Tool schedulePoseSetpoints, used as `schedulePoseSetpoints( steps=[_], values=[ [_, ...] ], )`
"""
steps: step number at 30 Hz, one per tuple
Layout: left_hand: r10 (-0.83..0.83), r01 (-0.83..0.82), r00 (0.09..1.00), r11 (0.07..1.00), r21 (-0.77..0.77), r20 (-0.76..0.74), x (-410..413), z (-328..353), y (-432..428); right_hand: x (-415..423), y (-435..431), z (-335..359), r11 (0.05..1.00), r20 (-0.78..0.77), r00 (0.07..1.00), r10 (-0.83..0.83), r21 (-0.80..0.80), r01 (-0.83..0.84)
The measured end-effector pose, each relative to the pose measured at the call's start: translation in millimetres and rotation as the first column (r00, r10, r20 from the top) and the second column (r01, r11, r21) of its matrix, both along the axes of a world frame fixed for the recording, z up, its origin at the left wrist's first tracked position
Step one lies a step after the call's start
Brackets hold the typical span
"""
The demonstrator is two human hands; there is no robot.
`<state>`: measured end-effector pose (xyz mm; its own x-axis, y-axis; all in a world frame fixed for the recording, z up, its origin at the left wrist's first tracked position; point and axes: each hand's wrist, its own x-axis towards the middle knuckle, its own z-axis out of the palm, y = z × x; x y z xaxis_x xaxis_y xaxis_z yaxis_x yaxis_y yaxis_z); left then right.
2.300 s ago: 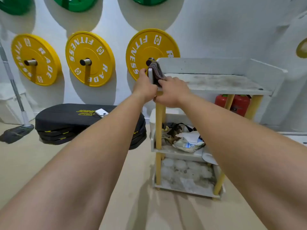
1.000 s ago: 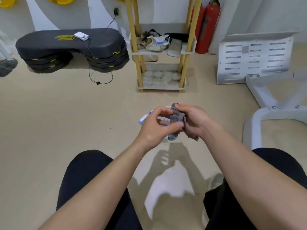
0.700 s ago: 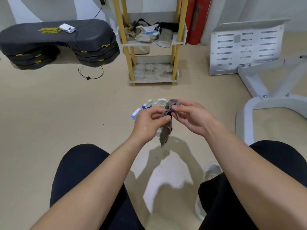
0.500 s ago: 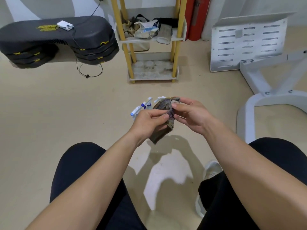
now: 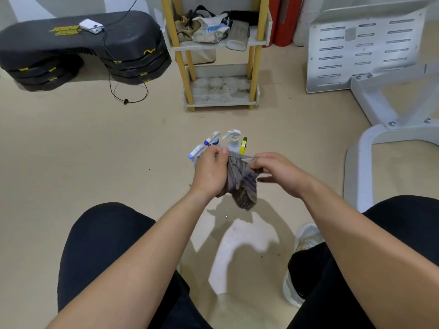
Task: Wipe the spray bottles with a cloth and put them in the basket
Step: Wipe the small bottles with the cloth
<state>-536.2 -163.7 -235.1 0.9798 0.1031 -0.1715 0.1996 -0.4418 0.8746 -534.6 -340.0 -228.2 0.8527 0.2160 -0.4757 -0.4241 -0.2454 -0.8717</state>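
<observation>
A grey-purple striped cloth (image 5: 241, 184) hangs spread between my hands above the floor. My left hand (image 5: 210, 173) pinches its upper left edge and my right hand (image 5: 276, 173) pinches its upper right edge. Just beyond my hands several spray bottles stand on the floor: two with blue-and-white triggers (image 5: 212, 138), one clear with a white trigger (image 5: 233, 141), and a yellow-and-green piece (image 5: 243, 144) beside it. My hands and the cloth hide the lower parts of the bottles. No basket is in view.
A yellow-legged shelf rack (image 5: 221, 67) with clutter on its middle shelf stands ahead. Black stacked step platforms (image 5: 83, 47) with a cable lie at the left. A white slotted metal panel and frame (image 5: 365, 51) are at the right. My knees (image 5: 102, 233) frame the floor.
I took the cloth from the rack's top, then crouched or sat; the view dropped to the floor. The bunched cloth has been pulled open between both hands.
</observation>
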Motion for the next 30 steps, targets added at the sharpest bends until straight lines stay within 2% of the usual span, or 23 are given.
schedulePoseSetpoints(
  steps=[3,6,8,9,10,12,14,18,21,23,30],
  values=[
    [0.114,-0.174,0.971,0.941,-0.291,-0.212,1,-22,-10,-10,5,-16,0.993,-0.148,0.986,-0.073,0.077,0.085],
    [0.114,-0.341,0.913,0.742,-0.578,-0.392,-6,-34,-19,-23,3,-45,0.964,-0.282,0.954,-0.103,0.208,0.166],
    [0.12,-0.411,0.89,0.63,-0.659,-0.44,-11,-45,-21,-32,2,-65,0.945,-0.301,0.95,-0.087,0.277,0.174],
    [0.125,-0.435,0.878,0.61,-0.662,-0.461,-14,-50,-21,-35,3,-72,0.952,-0.291,0.954,-0.065,0.269,0.147],
    [0.115,-0.436,0.872,0.624,-0.649,-0.476,-17,-57,-22,-37,5,-80,0.968,-0.279,0.959,-0.04,0.229,0.107],
    [0.063,-0.374,0.874,0.72,-0.585,-0.482,-21,-70,-24,-38,10,-94,0.99,-0.27,0.962,-0.038,0.118,0.072],
    [0.031,-0.297,0.869,0.831,-0.471,-0.494,-21,-78,-22,-34,13,-109,0.993,-0.248,0.963,-0.109,0.014,0.116],
    [0.1,-0.227,0.854,0.954,-0.193,-0.51,-14,-113,-11,-25,14,-137,0.976,-0.285,0.935,-0.212,-0.1,0.191],
    [0.191,-0.222,0.838,0.975,0.0,-0.512,-4,-148,-3,-17,15,-159,0.963,-0.315,0.914,-0.255,-0.172,0.209],
    [0.196,-0.182,0.86,0.98,0.077,-0.47,6,-154,-4,-11,14,-170,0.956,-0.345,0.895,-0.282,-0.184,0.231],
    [0.11,-0.032,0.925,0.977,0.213,-0.365,58,-188,-14,18,2,-211,0.871,-0.342,0.804,-0.487,-0.115,0.478]
  ],
)
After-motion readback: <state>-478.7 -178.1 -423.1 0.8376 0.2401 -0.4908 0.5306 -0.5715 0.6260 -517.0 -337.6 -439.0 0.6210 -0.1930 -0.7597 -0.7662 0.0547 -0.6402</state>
